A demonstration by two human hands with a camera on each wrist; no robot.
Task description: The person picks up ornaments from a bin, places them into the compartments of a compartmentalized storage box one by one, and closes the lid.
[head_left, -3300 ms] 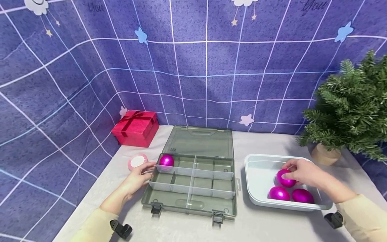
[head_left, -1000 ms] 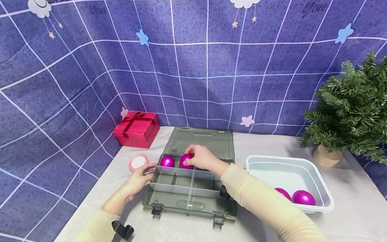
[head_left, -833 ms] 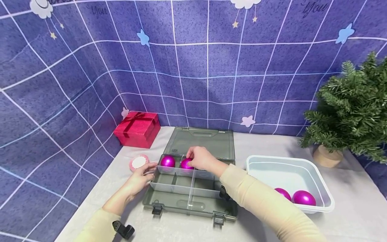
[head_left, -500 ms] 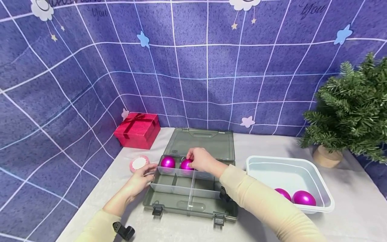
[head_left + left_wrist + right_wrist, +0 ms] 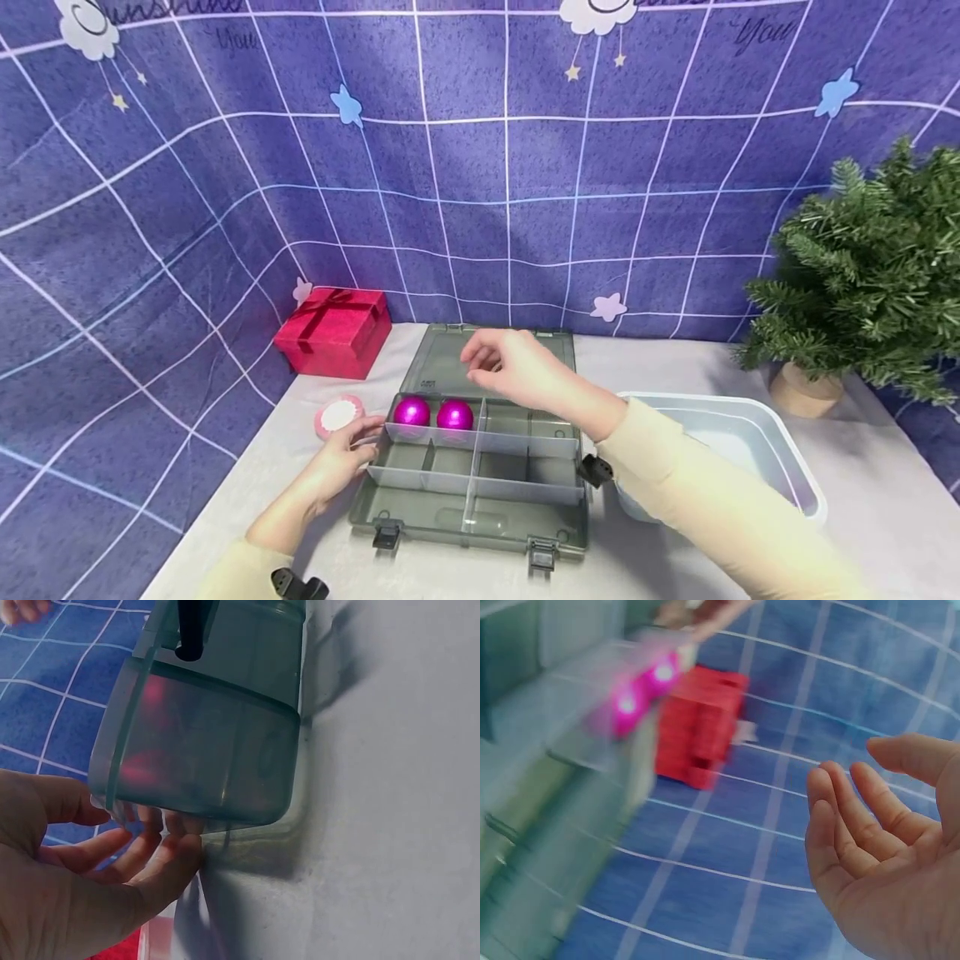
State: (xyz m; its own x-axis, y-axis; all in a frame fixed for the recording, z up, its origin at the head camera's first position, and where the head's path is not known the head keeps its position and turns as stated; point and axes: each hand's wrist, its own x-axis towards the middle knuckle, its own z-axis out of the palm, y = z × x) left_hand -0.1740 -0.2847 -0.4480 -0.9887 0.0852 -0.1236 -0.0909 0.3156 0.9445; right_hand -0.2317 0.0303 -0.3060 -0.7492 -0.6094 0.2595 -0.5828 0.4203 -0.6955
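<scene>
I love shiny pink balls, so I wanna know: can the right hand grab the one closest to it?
Probably yes. The right hand looks empty and close by, the box has its lid folded back, and nothing seems to cover that pink ball. The left hand is off at the side.

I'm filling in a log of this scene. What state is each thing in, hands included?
Box: open
Lid: folded back
Latches: undone
Balls: side by side, back row, left half
Gift box: closed
Disc: lying flat
Tub: uncovered, partly hidden by the right sleeve
Tree: upright
Left hand: touching the box's left side
Right hand: empty, raised
</scene>
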